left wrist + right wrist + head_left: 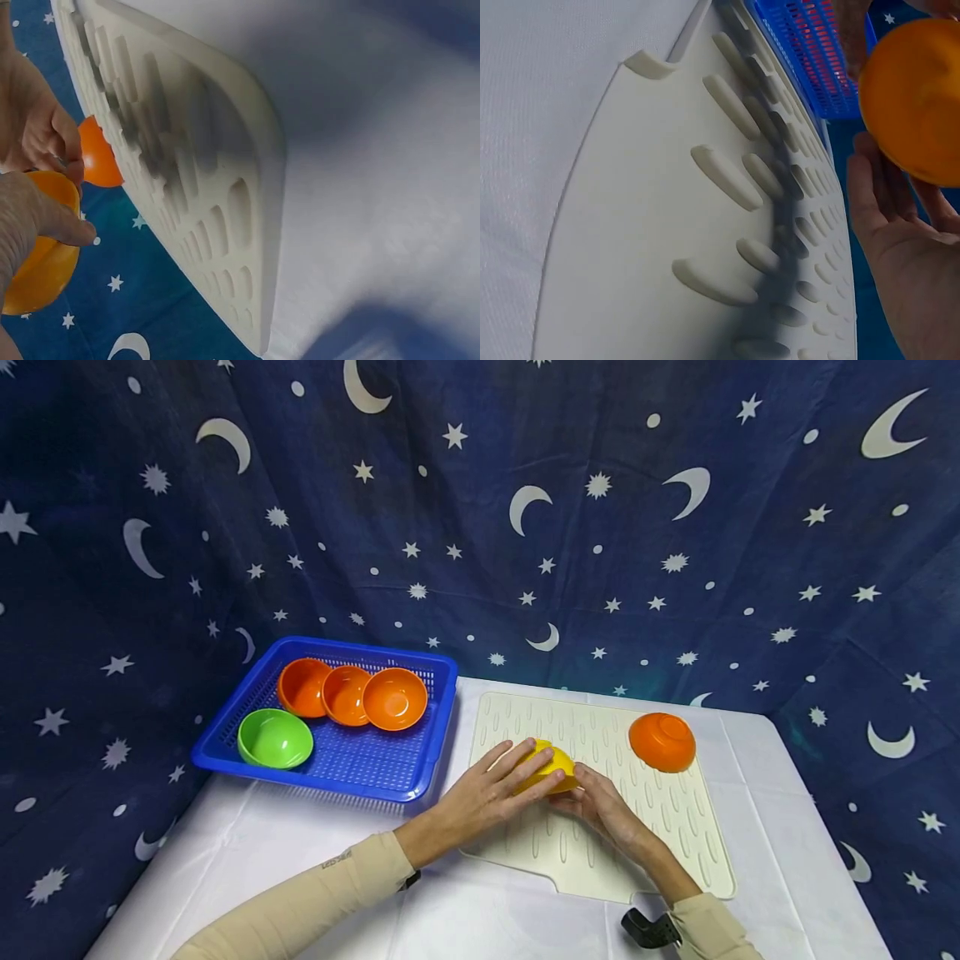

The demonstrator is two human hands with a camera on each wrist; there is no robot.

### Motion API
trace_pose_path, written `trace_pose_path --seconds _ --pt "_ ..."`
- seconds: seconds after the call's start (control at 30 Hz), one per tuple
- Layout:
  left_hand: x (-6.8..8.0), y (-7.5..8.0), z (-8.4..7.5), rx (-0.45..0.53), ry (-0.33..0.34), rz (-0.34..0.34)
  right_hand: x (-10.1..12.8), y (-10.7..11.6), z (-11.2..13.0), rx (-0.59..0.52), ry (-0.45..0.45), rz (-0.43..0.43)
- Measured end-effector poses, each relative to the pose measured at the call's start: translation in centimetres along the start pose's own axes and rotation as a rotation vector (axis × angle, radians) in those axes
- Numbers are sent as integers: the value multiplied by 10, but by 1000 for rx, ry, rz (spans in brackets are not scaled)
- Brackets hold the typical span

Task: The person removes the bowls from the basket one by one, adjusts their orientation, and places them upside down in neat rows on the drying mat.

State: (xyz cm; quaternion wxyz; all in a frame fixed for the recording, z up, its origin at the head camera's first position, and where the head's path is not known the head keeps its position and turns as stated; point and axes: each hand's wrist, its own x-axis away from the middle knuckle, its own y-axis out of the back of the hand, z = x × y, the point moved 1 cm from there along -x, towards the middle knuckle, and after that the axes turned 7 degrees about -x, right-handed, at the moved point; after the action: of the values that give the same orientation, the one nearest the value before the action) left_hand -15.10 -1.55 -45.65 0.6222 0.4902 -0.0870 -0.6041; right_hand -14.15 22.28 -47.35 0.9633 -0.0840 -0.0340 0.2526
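Yellow bowl [546, 766] sits on the cream mat [675, 827], grasped between the left hand [480, 797] and the right hand [603, 810], near an upturned orange bowl [662, 741].

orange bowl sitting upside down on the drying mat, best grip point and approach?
Come from straight above. The orange bowl lies mouth-down on the drying mat, so its rim is flat against the ribs and probably hard to get under. Spread the fingers over the dome and pinch its lower sides just above the rim. Nothing stands close beside it, so any side is likely free.
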Motion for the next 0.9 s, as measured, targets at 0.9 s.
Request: trace_pose_path --seconds 0.9 --pt "-29 -2 -13 923 678 266 -6 2 -1 82 23 -488"
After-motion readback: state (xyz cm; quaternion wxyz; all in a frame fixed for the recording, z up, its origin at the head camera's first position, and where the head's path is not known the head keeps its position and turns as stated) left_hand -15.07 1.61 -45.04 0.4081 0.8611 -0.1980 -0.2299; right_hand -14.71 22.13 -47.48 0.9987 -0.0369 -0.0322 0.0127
